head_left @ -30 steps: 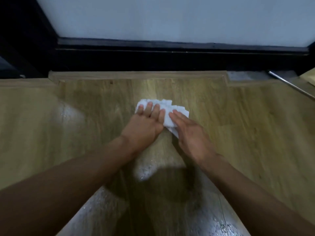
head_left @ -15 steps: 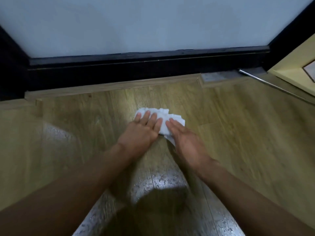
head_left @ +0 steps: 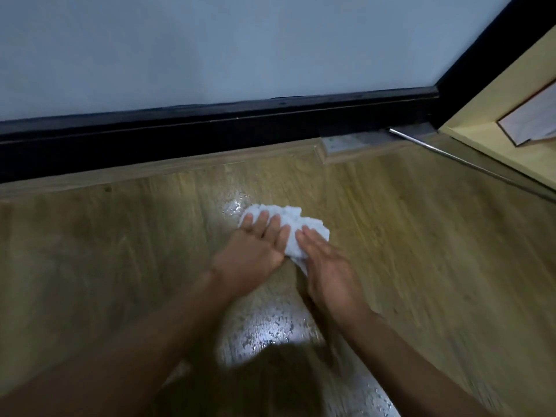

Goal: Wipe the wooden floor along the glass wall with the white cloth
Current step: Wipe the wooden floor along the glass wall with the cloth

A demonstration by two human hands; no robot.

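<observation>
A crumpled white cloth (head_left: 293, 224) lies on the wooden floor (head_left: 421, 236) a short way in front of the glass wall (head_left: 240, 49). My left hand (head_left: 255, 248) presses flat on the cloth's left part with straight fingers. My right hand (head_left: 325, 266) presses on its right part, fingers straight and pointing toward the wall. Most of the cloth is hidden under both hands. A wet, shiny streak (head_left: 270, 326) runs on the floor between my forearms.
The black bottom frame (head_left: 210, 130) of the glass wall runs across the view. A thin metal rod (head_left: 451, 155) lies on the floor at the right. A pale yellow cabinet (head_left: 496, 121) with a paper on it stands at the far right.
The view has swung to the right along the wall, bringing the cabinet further in. Both hands stay flat on the cloth and have slid it rightward over the floor.
</observation>
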